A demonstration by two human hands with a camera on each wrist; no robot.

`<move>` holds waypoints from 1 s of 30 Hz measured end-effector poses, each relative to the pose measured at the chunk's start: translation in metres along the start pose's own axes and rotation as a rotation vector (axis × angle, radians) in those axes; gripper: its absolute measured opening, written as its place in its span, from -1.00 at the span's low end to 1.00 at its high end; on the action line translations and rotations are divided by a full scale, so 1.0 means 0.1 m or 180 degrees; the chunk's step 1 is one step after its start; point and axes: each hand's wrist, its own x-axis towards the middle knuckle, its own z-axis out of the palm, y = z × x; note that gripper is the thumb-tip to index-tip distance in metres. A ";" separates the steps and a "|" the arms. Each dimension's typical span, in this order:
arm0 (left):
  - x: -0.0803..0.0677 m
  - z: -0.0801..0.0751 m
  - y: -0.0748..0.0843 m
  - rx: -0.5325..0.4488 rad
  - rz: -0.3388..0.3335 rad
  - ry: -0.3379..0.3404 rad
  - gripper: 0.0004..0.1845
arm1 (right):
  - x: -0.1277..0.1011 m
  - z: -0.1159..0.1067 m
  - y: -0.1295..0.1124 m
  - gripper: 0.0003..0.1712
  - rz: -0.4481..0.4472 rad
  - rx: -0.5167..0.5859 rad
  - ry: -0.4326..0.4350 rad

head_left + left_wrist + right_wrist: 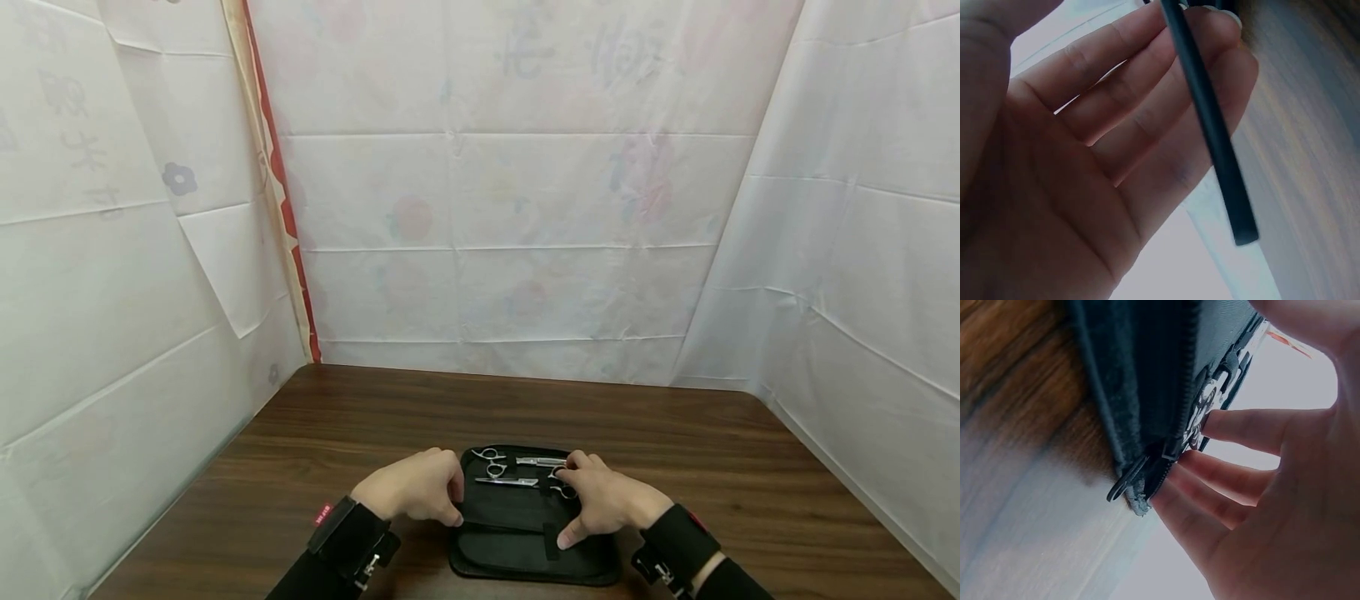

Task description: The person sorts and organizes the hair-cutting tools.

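A black zip case (525,554) lies open on the dark wooden table (675,425), near its front edge. Two pairs of silver scissors (510,481) are strapped inside its upper half. My left hand (412,492) grips the case's left edge; that edge (1210,137) crosses my fingertips (1166,75) in the left wrist view. My right hand (607,500) rests on the case's right side. Its fingers (1241,428) touch a scissor handle (1207,400) and the thumb presses the strap (552,542). The zipper pull (1124,481) hangs at the case's edge.
White sheeting (510,250) walls in the table on the left, back and right. A red-edged strip (288,242) runs down the back left corner. Bare wood stretches from the case to the back wall. Black cuffs (348,533) sit on both wrists.
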 end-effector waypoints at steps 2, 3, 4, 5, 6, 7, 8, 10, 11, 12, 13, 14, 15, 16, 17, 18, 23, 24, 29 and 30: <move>0.00 0.01 0.01 0.0009 -0.0001 0.0009 -0.84 | 0.00 0.00 0.00 0.05 0.0011 -0.0009 0.0003; 0.00 0.01 0.01 0.0015 0.0000 0.0011 -0.84 | 0.00 0.00 0.00 0.05 0.0015 -0.0015 0.0004; 0.00 0.02 0.02 0.0033 0.0007 0.0015 -0.84 | 0.00 0.00 0.00 0.05 0.0019 -0.0020 0.0003; 0.00 0.02 0.02 0.0043 0.0007 0.0019 -0.84 | 0.00 0.00 -0.01 0.05 0.0022 -0.0024 0.0001; 0.00 0.03 0.02 0.0048 0.0008 0.0022 -0.84 | 0.00 0.00 -0.01 0.06 0.0026 -0.0031 0.0000; 0.00 0.03 0.02 0.0049 0.0011 0.0023 -0.84 | 0.00 0.00 -0.01 0.06 0.0032 -0.0040 -0.0002; 0.00 0.03 0.02 0.0054 0.0019 0.0025 -0.84 | 0.00 0.00 -0.01 0.06 0.0035 -0.0049 -0.0002; 0.00 0.04 0.02 0.0059 0.0030 0.0030 -0.84 | 0.00 0.00 -0.01 0.06 0.0043 -0.0050 -0.0004; 0.00 0.03 0.02 0.0053 0.0029 0.0030 -0.84 | 0.00 0.00 -0.01 0.06 0.0047 -0.0051 -0.0003; 0.00 0.03 0.03 0.0054 0.0036 0.0033 -0.84 | 0.00 0.00 -0.02 0.06 0.0052 -0.0054 -0.0002; 0.01 0.03 0.03 0.0058 0.0044 0.0036 -0.84 | 0.00 0.00 -0.02 0.06 0.0059 -0.0056 -0.0001; 0.01 0.03 0.03 0.0065 0.0049 0.0040 -0.84 | 0.00 0.00 -0.02 0.06 0.0062 -0.0058 0.0000; 0.01 0.03 0.02 0.0075 0.0051 0.0043 -0.85 | 0.01 -0.01 -0.02 0.06 0.0066 -0.0057 -0.0001; 0.01 0.03 0.02 0.0083 0.0051 0.0045 -0.85 | 0.01 -0.01 -0.02 0.06 0.0071 -0.0062 -0.0001; 0.01 0.03 0.02 0.0101 0.0054 0.0049 -0.85 | 0.01 -0.01 -0.02 0.06 0.0070 -0.0068 -0.0001; 0.01 0.03 0.02 0.0117 0.0061 0.0054 -0.85 | 0.01 -0.01 -0.02 0.06 0.0069 -0.0073 0.0002; 0.02 0.05 0.03 0.0156 0.0064 0.0055 -0.86 | 0.01 -0.01 -0.01 0.05 0.0022 -0.0085 -0.0003; 0.02 0.05 0.03 0.0159 0.0065 0.0058 -0.86 | 0.01 -0.01 -0.01 0.05 0.0014 -0.0088 -0.0004; 0.03 0.06 0.04 0.0144 0.0108 0.0085 -0.85 | 0.02 0.00 -0.01 0.06 -0.0001 -0.0122 -0.0015; 0.02 0.06 0.04 0.0146 0.0124 0.0095 -0.85 | 0.02 0.00 0.00 0.06 -0.0003 -0.0127 -0.0018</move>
